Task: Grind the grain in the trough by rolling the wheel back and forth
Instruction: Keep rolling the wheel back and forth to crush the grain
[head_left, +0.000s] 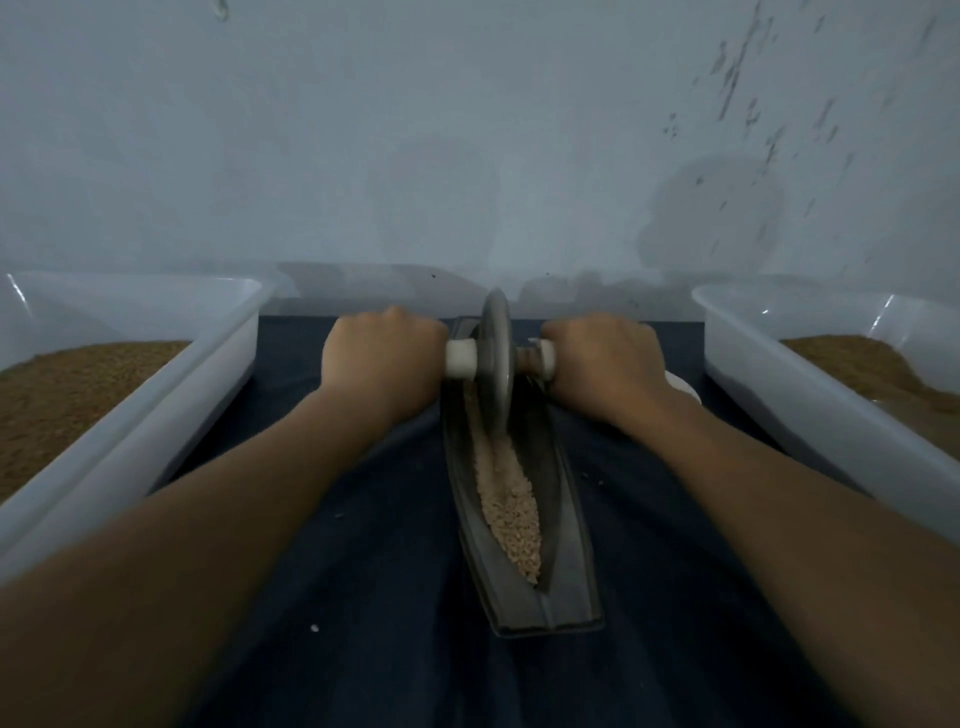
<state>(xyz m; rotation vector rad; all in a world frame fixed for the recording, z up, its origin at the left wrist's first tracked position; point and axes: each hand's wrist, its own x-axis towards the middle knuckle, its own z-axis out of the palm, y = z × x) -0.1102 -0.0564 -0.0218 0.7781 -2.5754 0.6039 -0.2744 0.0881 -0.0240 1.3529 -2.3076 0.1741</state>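
Pale wall (467, 130) behind, dark cloth (363, 571) as work surface, left tub (156, 415) and right tub (810, 405) at its edges, both holding brown meal. Head view: trough (566, 519) lies lengthwise on cloth between the tubs, wheel (496, 358) upright at its far end, grain (511, 512) piled in the near half of the groove. Left hand (382, 358) and right hand (605, 364) each fisted round the axle (461, 358), one either side of wheel, knuckles up.

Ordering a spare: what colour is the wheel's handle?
The handle is white, against the grey wheel; the head view shows it.
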